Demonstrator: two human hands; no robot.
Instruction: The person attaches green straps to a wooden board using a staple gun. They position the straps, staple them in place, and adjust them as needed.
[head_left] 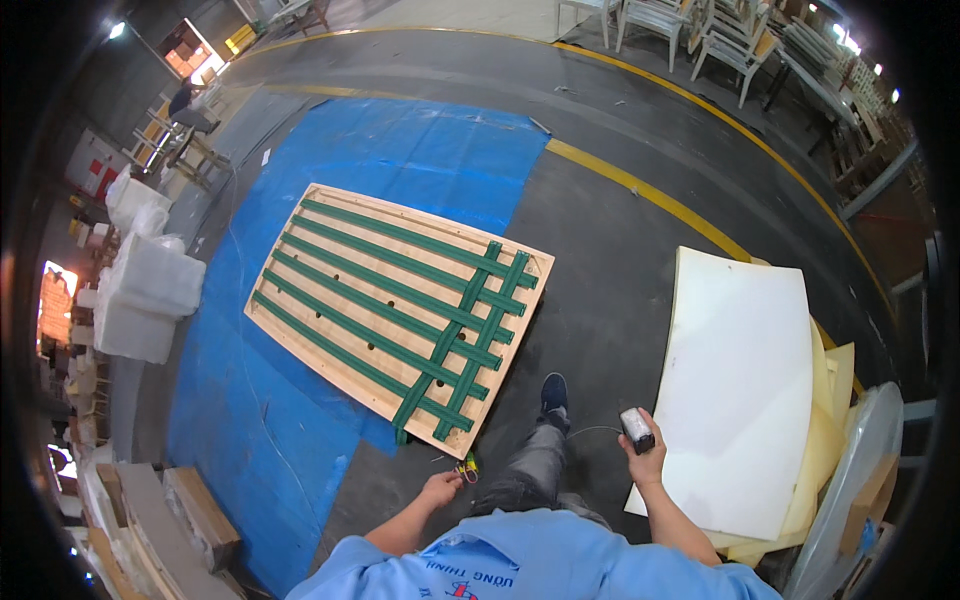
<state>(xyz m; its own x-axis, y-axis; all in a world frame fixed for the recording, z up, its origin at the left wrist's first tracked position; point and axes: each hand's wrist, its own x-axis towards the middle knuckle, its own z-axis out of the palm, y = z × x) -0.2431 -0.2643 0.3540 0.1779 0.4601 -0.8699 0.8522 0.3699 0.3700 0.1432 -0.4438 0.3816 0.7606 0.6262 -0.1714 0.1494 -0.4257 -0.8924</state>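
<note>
A light wooden frame (pixel 345 245) lies on the floor in front of me, with several long green webbing straps (pixel 385 283) running along it. Two green cross straps (pixel 492 318) are woven through them near its right end. Beside the frame's near corner, my left hand (pixel 439 489) is closed on a small yellow-and-red tool (pixel 467 467) with loop-like handles, too small to name surely. My right hand (pixel 647 462) grips a small silver-and-black block-shaped device (pixel 636 430), held apart from the frame. A thin cable leads leftward from that device.
A blue sheet (pixel 400 140) covers the floor under and beyond the frame. White and yellow foam sheets (pixel 740 380) are stacked on the right. White wrapped blocks (pixel 150 290) and boards (pixel 200 510) stand at left. Chairs (pixel 735 50) are far right; a person (pixel 190 105) sits far left.
</note>
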